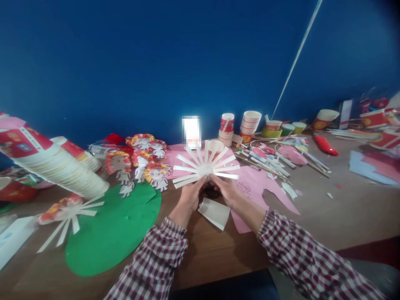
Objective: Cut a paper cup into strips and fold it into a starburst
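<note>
Both my hands grip a paper cup cut into strips (206, 170), its white strips fanned outward like rays. My left hand (192, 193) pinches its near edge from the left, thumb on top. My right hand (225, 191) holds the same edge from the right, with the thumbs close together. The fingers beneath are partly hidden. Just under the hands a pale piece of cut paper (214, 213) lies on the brown table (200, 266). Pink paper (250, 187) spreads behind and to the right of it.
On the left are a large green paper oval (115, 233), a leaning stack of paper cups (62, 166), another strip-cut cup (73, 212) and several paper figures (140, 162). More cup stacks (250, 125), markers (265, 162) and a red tool (325, 145) lie right. A blue wall (156, 62) rises behind.
</note>
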Demonstrator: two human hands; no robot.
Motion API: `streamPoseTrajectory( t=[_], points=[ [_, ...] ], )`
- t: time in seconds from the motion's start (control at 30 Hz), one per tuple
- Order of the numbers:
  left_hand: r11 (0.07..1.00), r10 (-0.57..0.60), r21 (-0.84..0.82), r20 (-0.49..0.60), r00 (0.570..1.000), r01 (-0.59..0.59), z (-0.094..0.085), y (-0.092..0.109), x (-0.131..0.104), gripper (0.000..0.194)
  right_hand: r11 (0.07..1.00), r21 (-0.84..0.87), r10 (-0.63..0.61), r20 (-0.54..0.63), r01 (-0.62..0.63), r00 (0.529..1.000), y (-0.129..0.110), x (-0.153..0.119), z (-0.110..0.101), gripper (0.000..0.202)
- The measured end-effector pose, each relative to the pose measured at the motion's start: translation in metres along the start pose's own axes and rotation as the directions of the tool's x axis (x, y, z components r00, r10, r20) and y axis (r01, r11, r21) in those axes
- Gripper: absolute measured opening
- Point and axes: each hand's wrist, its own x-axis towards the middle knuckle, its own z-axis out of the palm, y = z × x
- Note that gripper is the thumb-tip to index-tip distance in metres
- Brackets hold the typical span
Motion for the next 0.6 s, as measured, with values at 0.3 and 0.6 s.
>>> streamPoseTrajectory(
  t=[0.3,0.6],
  points=[
    [0.999,0.036,-0.023,-0.076,0.996,-0.038,0.006,0.006,-0.003,0.033,0.985,-0.17,-0.013,0.017,0.015,1.0,0.008,0.001,-0.002,0.038],
    [0.997,0.053,0.064,-0.047,0.997,-0.05,-0.002,-0.006,0.005,0.038,0.97,-0.237,0.055,-0.032,-0.061,0.998,0.0,-0.003,-0.004,0.036]
  ],
)
